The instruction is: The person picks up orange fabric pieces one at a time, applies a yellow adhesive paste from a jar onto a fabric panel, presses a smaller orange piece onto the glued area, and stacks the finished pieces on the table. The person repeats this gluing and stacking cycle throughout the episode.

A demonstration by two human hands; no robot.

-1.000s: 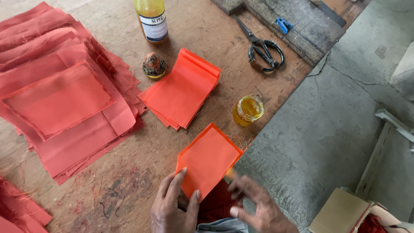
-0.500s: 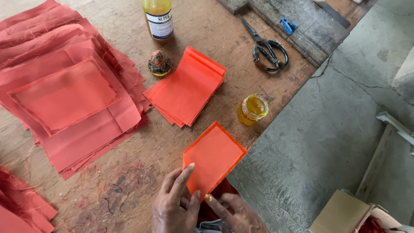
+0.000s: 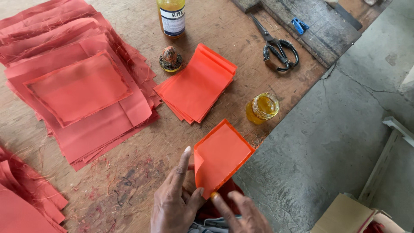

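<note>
The orange sheet (image 3: 222, 157) has been drawn nearer and its left edge curled up — pinched between left hand (image 3: 177, 200) and right hand (image 3: 237, 211), fingers closed on it.

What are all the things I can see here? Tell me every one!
Orange folded sheet: one, orange, at the table's near edge, held in both hands.
Stack of folded sheets: one stack, orange, middle of the table.
Cloth pile: one big pile, red with frayed edges, left side.
More cloth: a few pieces, red, bottom left corner.
Bottle: one, yellow liquid, top middle.
Small jar: one, open, yellow inside, near the table's right edge.
Small lump: one, dark and reddish, below the bottle.
Scissors: one pair, black handles, top right.
Blue clip: one, top right.
Cardboard box: one, brown, on the floor.
Wooden table: one, brown.
Left hand: touches the sheet.
Right hand: at the sheet's bottom corner.
</note>
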